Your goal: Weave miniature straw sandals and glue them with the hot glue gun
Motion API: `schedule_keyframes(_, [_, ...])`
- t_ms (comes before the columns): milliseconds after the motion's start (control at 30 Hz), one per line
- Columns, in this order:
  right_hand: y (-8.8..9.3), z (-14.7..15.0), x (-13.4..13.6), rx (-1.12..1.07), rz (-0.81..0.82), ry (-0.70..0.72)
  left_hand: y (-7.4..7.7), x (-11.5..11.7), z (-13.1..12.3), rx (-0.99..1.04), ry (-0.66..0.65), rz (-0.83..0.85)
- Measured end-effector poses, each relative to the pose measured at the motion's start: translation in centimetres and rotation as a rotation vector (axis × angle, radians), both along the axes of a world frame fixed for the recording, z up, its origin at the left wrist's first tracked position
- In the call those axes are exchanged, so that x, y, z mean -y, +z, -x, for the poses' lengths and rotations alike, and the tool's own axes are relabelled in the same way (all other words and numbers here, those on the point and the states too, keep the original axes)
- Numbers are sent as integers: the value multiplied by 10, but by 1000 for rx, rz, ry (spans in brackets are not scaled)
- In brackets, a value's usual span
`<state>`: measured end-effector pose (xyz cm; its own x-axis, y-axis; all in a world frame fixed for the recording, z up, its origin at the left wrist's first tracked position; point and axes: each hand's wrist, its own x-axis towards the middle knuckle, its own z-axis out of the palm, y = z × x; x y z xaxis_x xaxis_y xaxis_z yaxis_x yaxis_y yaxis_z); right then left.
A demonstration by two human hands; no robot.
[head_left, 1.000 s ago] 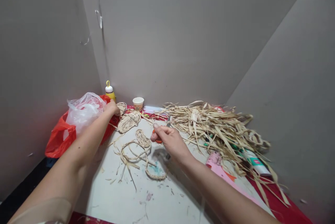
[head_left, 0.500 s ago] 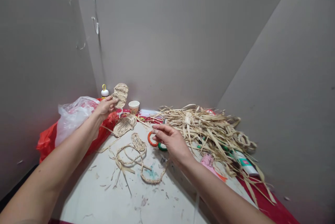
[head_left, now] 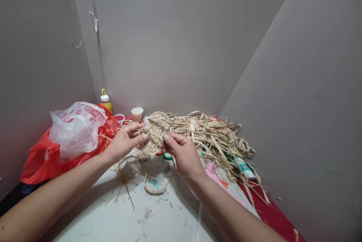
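Observation:
Both hands hold up a small oval mat of braided straw (head_left: pixel 154 132) above the white table (head_left: pixel 118 215). My left hand (head_left: pixel 124 142) grips the mat's left edge with fingers curled. On the mat's right edge, my right hand (head_left: pixel 182 153) pinches with thumb and fingers. Below the mat lie loose braided straw loops (head_left: pixel 154 187) and another coiled piece (head_left: pixel 124 170). Ring-handled scissors with orange and green grips (head_left: pixel 166 155) rest on the table just under my right hand, partly hidden.
A big pile of dry straw strips (head_left: pixel 215 136) covers the right back of the table. A red and clear plastic bag (head_left: pixel 68 136) sits left. A yellow bottle (head_left: pixel 106 102), a paper cup (head_left: pixel 137 114), a tube (head_left: pixel 244 166) and grey partition walls surround the table.
My left hand carried the oval straw mat from the back left toward the middle. My right hand let go of the scissors and took the mat's right edge.

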<state>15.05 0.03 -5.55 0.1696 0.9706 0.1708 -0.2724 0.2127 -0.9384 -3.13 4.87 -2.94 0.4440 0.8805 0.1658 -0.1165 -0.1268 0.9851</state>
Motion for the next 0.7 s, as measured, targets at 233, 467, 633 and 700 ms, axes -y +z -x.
schedule_keyframes(233, [-4, 3, 6, 48, -21, -15, -2, 11, 4, 18, 24, -58])
schedule_keyframes(467, [1, 3, 17, 162, -9, -7, -3, 24, 10, -21, 31, -38])
schedule_keyframes(633, [-2, 3, 19, 183, 9, -37, -8, 34, 3, -14, 51, -26])
schedule_keyframes(700, [-5, 2, 18, 177, 21, -42, -8, 34, 1, -5, 58, -24])
